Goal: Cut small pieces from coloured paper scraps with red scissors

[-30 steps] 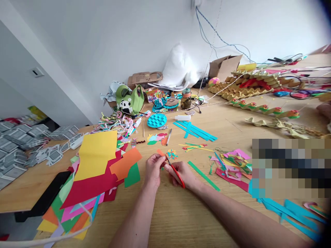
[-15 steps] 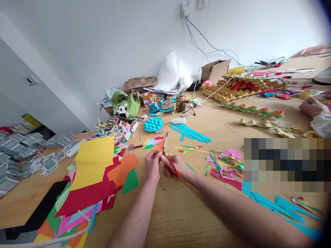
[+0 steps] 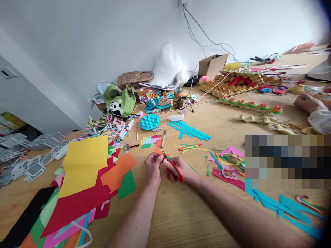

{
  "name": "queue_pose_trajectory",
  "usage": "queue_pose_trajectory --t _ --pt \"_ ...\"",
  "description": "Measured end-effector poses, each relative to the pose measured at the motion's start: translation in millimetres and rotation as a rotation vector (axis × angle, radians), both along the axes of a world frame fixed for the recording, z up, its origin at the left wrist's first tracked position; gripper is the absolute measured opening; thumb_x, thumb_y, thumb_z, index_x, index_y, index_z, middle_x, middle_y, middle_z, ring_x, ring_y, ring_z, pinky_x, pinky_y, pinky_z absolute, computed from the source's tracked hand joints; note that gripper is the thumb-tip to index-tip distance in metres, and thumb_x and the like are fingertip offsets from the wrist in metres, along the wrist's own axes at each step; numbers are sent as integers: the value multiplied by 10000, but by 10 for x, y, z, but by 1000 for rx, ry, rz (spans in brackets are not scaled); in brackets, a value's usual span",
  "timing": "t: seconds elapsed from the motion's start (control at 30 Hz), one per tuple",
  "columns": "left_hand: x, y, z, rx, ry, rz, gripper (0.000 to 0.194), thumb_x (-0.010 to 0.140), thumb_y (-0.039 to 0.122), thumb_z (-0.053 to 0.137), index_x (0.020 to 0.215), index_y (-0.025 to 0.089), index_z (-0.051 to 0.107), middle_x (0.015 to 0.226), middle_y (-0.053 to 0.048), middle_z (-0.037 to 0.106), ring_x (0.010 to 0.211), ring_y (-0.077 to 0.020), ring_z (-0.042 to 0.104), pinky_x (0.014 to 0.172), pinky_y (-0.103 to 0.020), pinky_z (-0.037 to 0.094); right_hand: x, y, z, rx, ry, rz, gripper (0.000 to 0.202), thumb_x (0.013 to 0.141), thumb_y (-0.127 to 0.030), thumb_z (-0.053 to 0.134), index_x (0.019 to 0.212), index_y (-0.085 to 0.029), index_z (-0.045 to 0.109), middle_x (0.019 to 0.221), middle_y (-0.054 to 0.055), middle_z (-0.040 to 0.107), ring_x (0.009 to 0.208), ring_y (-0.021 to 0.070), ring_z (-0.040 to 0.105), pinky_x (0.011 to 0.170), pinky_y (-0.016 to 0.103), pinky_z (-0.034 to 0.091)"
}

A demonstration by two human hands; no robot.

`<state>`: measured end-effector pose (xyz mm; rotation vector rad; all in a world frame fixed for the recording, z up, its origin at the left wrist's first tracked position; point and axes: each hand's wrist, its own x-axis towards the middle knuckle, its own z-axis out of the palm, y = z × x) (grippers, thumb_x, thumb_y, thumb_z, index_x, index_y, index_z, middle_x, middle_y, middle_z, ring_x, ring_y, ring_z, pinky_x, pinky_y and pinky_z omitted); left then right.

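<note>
My left hand [image 3: 153,168] pinches a small piece of orange paper [image 3: 157,151], whose upper edge shows above the fingers. My right hand [image 3: 178,168] is closed round red-handled scissors [image 3: 179,169], with the blades pointing up and left at the paper. The two hands almost touch at the fingertips. Just beyond them lie a pen [image 3: 163,138], several coloured paper fish shapes [image 3: 151,141] and a little cluster of tiny coloured scraps [image 3: 168,155]. How far the blades reach into the paper is too small to tell.
Coloured paper sheets [image 3: 85,165] pile up on the left beside a black phone-like slab [image 3: 28,217]. Blue strips [image 3: 190,130], a woven blue disc [image 3: 150,122] and a white bottle [image 3: 176,117] lie ahead. Paper scraps [image 3: 229,162] are at right. Another person's hand [image 3: 306,105] rests farther right.
The scissors and my right hand have turned slightly, the handles swinging right and down. Less orange paper shows above my left fingers. The whole view has shifted a little.
</note>
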<state>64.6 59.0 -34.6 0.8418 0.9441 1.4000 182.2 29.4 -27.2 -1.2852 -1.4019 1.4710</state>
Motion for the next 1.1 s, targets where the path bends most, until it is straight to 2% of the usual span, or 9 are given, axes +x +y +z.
queue_pose_trajectory --t 0.27,0.63,1.1 --pt "-4 -2 -16 21 -13 12 175 602 241 744 598 152 593 568 24 599 548 -96 513 566 -221 400 19 -4 -29 7 -9 24 593 770 -705 537 537 -161 504 390 -12 507 303 60 389 324 173 282" --pt "-4 -25 2 39 -15 8 170 608 243 727 602 149 585 566 26 585 542 -91 497 556 -218 387 6 -14 15 51 -62 9 624 735 -755 516 509 -175 473 365 -6 498 313 67 376 340 189 269" --pt "-12 -39 18 36 0 7 156 614 245 717 596 156 590 557 21 591 540 -100 508 565 -226 395 -1 -19 -42 63 -37 7 590 746 -720 545 531 -174 480 363 -14 500 305 71 385 338 190 268"
